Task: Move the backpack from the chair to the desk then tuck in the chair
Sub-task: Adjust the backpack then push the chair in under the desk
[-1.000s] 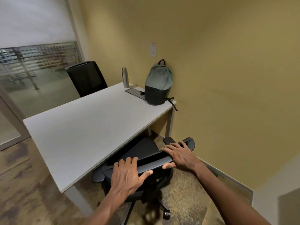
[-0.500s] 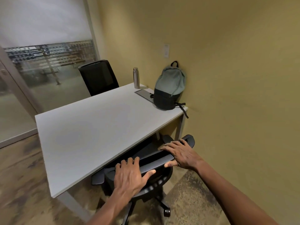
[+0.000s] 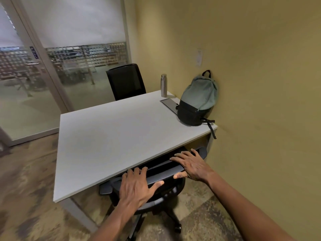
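Observation:
A green and black backpack (image 3: 198,101) stands upright at the far right corner of the white desk (image 3: 112,136), leaning on the yellow wall, one strap hanging over the desk edge. A black office chair (image 3: 165,173) sits under the desk's near edge, its seat mostly hidden beneath the top. My left hand (image 3: 137,185) grips the top of the chair's backrest, fingers over the front and thumb behind. My right hand (image 3: 191,165) holds the same backrest further right, close to the desk edge.
A steel bottle (image 3: 163,85) and a flat grey cable hatch (image 3: 169,104) lie beside the backpack. A second black chair (image 3: 126,81) stands behind the desk. Glass partition and door (image 3: 34,80) on the left, yellow wall (image 3: 260,84) close on the right.
The chair has rolled further under the desk with both hands on its backrest. The view has shifted, bringing the desk and backpack more to the right and closer.

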Demonstrator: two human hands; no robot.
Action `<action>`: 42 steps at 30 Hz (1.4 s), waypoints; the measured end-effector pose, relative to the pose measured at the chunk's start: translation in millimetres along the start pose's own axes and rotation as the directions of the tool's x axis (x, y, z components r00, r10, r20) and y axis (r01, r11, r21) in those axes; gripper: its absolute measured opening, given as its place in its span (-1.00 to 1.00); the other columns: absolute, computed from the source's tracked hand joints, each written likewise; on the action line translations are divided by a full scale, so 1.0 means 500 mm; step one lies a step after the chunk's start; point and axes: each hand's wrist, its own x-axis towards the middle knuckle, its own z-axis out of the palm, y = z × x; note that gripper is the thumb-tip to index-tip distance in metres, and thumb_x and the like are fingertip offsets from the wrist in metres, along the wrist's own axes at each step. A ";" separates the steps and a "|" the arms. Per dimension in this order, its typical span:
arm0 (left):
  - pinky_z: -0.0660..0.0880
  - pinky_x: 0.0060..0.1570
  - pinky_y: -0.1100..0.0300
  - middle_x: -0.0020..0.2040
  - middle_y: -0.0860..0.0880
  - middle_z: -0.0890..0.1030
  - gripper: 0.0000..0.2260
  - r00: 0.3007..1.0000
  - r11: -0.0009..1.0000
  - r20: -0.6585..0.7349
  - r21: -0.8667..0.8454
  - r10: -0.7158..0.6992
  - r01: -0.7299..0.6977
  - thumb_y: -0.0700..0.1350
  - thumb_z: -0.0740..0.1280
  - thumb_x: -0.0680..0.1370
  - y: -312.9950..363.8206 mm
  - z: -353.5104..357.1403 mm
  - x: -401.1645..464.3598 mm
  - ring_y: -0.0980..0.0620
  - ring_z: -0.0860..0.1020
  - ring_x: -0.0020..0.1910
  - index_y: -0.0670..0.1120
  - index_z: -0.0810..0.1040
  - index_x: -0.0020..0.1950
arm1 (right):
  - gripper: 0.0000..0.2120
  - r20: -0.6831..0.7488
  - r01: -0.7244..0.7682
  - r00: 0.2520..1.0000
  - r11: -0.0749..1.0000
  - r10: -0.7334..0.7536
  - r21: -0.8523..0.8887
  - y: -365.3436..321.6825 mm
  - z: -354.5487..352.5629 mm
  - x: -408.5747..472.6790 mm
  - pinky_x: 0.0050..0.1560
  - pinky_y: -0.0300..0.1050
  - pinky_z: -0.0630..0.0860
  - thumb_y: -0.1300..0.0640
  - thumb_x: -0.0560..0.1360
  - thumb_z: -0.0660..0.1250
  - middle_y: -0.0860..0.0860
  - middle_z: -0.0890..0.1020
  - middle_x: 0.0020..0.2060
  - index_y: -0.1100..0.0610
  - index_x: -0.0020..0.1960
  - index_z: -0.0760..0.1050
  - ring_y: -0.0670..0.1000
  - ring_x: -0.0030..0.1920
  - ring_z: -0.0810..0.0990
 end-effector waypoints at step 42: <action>0.44 -0.09 -0.06 -0.06 -0.12 0.63 -0.15 0.996 0.997 -0.066 0.036 -0.064 0.067 0.57 -0.17 0.44 0.024 0.032 0.165 -0.18 0.52 -0.09 -0.06 0.56 0.15 | -0.15 -0.037 0.079 0.996 0.997 -0.079 -0.002 0.131 -0.010 0.174 0.47 0.19 0.11 -0.62 0.37 -0.05 -0.01 0.35 0.50 -0.18 0.52 0.16 0.08 0.48 0.29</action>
